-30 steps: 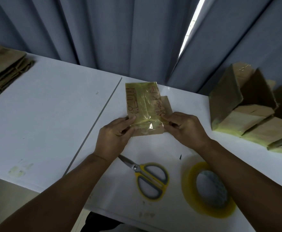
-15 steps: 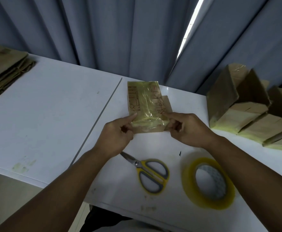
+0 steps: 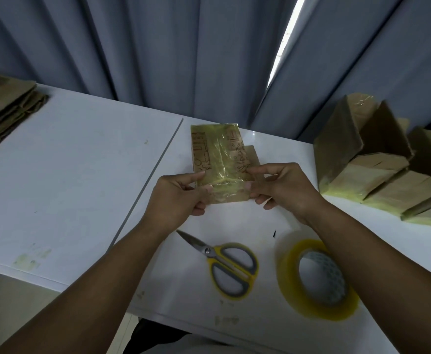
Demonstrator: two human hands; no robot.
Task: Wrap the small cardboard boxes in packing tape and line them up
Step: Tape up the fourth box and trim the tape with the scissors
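**Both hands pinch the near end of a taped box**

The box point(image 3: 217, 159) sits at mid-worktop, just right of the seam between two white panels, its long side running away from the person. Yellowish tape covers its top and wrinkles into a ridge at the near end. Brown printed line drawings and letters show through the tape along both long edges, but the gloss and creases make them unreadable. A plain cardboard flap sticks out on its right side.

The left hand point(image 3: 178, 198) grips the near left corner, forefinger on top and thumb on the near face. The right hand point(image 3: 283, 190) grips the near right corner the same way. Whether the box rests on the worktop point(image 3: 68, 175) or is lifted off it cannot be told.

Scissors point(image 3: 217, 258) with yellow and grey handles lie closed near the front edge, and a tape roll point(image 3: 287, 272) lies flat beside them, under the right forearm. Taped boxes point(image 3: 378, 172) lean in a row at the right. Flat cardboard point(image 3: 2, 103) is stacked at the far left. A grey curtain point(image 3: 158, 47) hangs behind.
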